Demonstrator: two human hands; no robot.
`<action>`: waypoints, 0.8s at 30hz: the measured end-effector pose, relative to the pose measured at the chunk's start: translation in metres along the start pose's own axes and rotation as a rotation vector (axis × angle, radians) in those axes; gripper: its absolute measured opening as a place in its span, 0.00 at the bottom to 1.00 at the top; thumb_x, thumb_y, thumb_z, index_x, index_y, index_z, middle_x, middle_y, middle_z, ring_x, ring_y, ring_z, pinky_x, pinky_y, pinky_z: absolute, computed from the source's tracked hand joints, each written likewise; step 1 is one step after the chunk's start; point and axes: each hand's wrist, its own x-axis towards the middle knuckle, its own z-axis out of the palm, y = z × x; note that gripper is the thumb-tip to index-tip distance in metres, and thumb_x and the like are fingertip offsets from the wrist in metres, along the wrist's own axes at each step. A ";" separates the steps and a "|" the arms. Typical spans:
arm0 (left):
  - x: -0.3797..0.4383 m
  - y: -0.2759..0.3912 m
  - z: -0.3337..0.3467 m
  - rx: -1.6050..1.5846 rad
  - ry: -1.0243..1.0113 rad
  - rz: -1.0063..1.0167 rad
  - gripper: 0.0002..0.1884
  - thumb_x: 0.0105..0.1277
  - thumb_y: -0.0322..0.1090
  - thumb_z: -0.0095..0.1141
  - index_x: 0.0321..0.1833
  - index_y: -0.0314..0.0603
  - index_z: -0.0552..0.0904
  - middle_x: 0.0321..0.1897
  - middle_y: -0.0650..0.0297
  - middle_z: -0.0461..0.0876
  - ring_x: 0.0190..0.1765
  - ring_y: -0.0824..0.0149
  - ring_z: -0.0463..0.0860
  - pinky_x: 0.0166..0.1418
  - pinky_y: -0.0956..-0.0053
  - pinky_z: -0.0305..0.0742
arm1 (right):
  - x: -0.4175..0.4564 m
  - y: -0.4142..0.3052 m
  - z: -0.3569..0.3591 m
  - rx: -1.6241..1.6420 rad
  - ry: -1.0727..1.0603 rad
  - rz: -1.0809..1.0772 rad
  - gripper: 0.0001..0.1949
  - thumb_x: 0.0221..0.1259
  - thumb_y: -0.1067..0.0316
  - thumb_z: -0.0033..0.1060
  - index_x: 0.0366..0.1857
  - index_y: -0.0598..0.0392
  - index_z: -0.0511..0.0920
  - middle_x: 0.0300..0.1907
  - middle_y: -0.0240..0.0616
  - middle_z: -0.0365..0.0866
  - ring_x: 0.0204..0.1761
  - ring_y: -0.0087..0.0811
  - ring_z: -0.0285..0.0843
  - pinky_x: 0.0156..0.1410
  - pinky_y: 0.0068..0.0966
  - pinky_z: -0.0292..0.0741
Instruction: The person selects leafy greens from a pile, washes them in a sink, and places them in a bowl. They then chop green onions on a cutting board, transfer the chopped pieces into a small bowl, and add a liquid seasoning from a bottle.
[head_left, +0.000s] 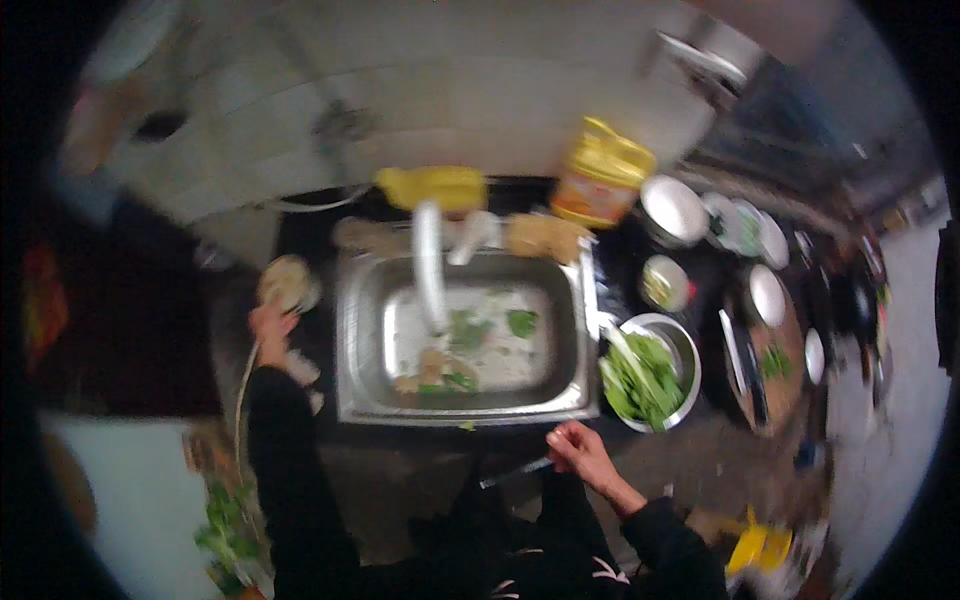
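My left hand (273, 326) reaches to the counter left of the sink and touches a pale round thing (289, 285), too blurred to name; its grip is unclear. My right hand (586, 457) is in front of the sink's near right corner, its fingers closed on a thin, light-coloured utensil handle (517, 472) that points left. Between the hands lies the stainless steel sink (469, 415), with green leaf scraps (523, 323) and brownish scraps (433, 367) on its bottom. A white faucet spout (429, 262) hangs over it. Right of the sink stands a metal bowl (694, 360) of leafy greens (649, 379).
A yellow oil jug (604, 172) stands behind the sink, with white bowls (673, 210) to its right. Farther right, a knife (739, 360) lies on a round wooden cutting board (784, 390) with chopped greens (775, 361). More greens (225, 525) are at lower left.
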 end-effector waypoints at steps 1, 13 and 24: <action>-0.028 0.003 0.067 0.035 -0.061 0.020 0.20 0.59 0.36 0.67 0.47 0.27 0.78 0.36 0.46 0.83 0.30 0.55 0.84 0.28 0.64 0.83 | -0.007 0.016 -0.009 0.023 0.100 -0.002 0.12 0.68 0.55 0.58 0.36 0.52 0.74 0.27 0.29 0.77 0.27 0.20 0.75 0.30 0.19 0.73; 0.053 0.032 0.030 0.588 0.181 0.230 0.17 0.59 0.28 0.50 0.52 0.36 0.77 0.26 0.50 0.82 0.14 0.58 0.74 0.14 0.66 0.63 | -0.004 0.002 0.036 0.022 0.065 -0.129 0.13 0.70 0.54 0.55 0.35 0.53 0.75 0.26 0.26 0.75 0.27 0.17 0.69 0.32 0.20 0.70; -0.034 0.091 -0.029 1.042 0.399 1.576 0.25 0.67 0.33 0.45 0.68 0.41 0.67 0.43 0.43 0.82 0.27 0.54 0.83 0.24 0.63 0.74 | -0.042 0.002 -0.079 -0.072 0.598 -0.330 0.11 0.69 0.59 0.54 0.35 0.55 0.78 0.24 0.34 0.78 0.24 0.23 0.73 0.31 0.25 0.73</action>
